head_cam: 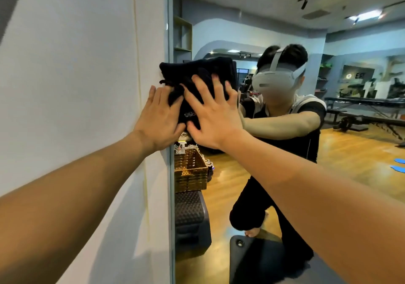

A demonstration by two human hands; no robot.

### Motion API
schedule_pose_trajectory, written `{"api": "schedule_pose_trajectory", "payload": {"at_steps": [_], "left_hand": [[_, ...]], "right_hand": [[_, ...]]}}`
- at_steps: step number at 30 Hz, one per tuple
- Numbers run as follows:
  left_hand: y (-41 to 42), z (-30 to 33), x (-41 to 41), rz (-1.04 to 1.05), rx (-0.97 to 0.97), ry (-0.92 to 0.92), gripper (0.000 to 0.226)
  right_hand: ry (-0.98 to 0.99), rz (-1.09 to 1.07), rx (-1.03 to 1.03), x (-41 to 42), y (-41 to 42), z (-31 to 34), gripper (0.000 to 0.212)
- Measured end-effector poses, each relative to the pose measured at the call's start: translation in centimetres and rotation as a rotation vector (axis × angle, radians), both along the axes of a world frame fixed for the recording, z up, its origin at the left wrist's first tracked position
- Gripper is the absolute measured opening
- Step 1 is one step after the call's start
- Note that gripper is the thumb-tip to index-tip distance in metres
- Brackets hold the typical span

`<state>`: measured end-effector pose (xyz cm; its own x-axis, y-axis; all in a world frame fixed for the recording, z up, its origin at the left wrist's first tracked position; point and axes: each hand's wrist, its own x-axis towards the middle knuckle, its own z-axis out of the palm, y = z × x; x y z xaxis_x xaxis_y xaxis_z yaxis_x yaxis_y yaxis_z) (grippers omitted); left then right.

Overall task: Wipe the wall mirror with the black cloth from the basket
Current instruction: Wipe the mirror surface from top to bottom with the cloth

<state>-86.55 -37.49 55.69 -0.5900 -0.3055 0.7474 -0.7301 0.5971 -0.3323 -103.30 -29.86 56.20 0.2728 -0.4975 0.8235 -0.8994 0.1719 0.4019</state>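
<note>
The black cloth [192, 73] is bunched flat against the wall mirror [274, 31] at its left edge, partly overlapping the frame. My left hand [158, 117] presses on the cloth's lower left part, its palm partly over the white wall. My right hand [213, 110] lies spread on the cloth's right side, fingers pointing up. Both hands pin the cloth to the glass. The woven basket [190, 172] appears only as a reflection low in the mirror, below the hands.
A white wall [76, 86] fills the left side, meeting the mirror's grey frame [171, 218]. The mirror reflects a person in a headset, a wooden floor, a dark padded bench under the basket, a dark mat and gym benches at the far right.
</note>
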Motion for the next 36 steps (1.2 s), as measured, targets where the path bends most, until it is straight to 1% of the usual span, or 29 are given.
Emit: {"api": "schedule_pose_trajectory", "payload": {"at_steps": [3, 7, 12, 16, 21, 25, 28, 32, 36], "left_hand": [[0.9, 0.0, 0.0, 0.011, 0.037, 0.011, 0.073], [1.3, 0.2, 0.1, -0.003, 0.038, -0.006, 0.067], [0.6, -0.2, -0.1, -0.111, -0.023, 0.081, 0.065], [0.6, -0.3, -0.3, -0.081, -0.015, 0.105, 0.066], [2.0, 0.5, 0.1, 0.012, 0.13, 0.05, 0.068], [3.9, 0.5, -0.5, 0.02, 0.203, 0.093, 0.068], [4.3, 0.0, -1.0, 0.017, 0.216, 0.152, 0.065], [3.0, -0.9, -0.9, 0.029, 0.158, 0.13, 0.063], [0.9, -1.9, -1.1, -0.016, 0.063, 0.203, 0.064]], "right_hand": [[-0.008, 0.038, 0.031, -0.1, 0.1, -0.1, 0.085], [0.002, 0.069, 0.009, -0.4, -0.2, -0.3, 0.084], [0.018, 0.064, 0.002, -0.4, -0.6, -0.2, 0.085], [0.025, 0.075, 0.02, -0.4, -0.7, -0.1, 0.086], [-0.009, 0.105, 0.116, -0.2, 0.4, 0.1, 0.087], [-0.005, 0.108, 0.233, 0.0, 1.6, 0.8, 0.086], [0.005, 0.11, 0.274, -0.2, 1.9, 1.0, 0.085], [0.018, 0.12, 0.269, -0.7, 1.7, 0.9, 0.083], [0.065, 0.141, 0.147, -1.3, 0.9, 0.4, 0.082]]}}
